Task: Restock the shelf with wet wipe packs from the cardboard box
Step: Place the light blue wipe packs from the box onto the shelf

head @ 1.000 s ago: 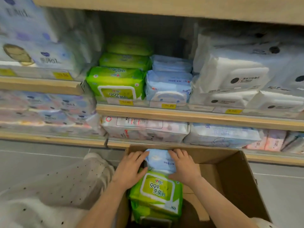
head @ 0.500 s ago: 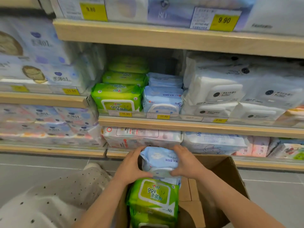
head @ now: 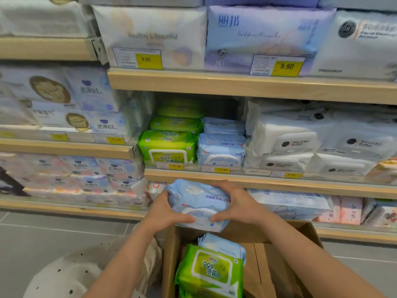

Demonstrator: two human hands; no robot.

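A light blue wet wipe pack [head: 198,203] is held above the open cardboard box [head: 285,265], just below the front lip of the wooden shelf [head: 257,181]. My left hand [head: 166,211] grips its left end and my right hand [head: 238,203] grips its right end. Inside the box stand a green wet wipe pack [head: 211,269] and another blue pack [head: 223,244] behind it. On the shelf above, green packs [head: 168,147] are stacked beside blue packs [head: 221,147].
White wipe packs [head: 300,138] fill the shelf right of the blue stack. Tissue packs [head: 81,100] crowd the left shelves, and large packs [head: 257,37] sit on the top shelf. Grey floor tiles [head: 53,229] lie at the left, with my spotted clothing [head: 68,274] beside the box.
Both hands lifted the blue pack out of the box and up toward the shelf. The view tilted upward, bringing the top shelf into sight.
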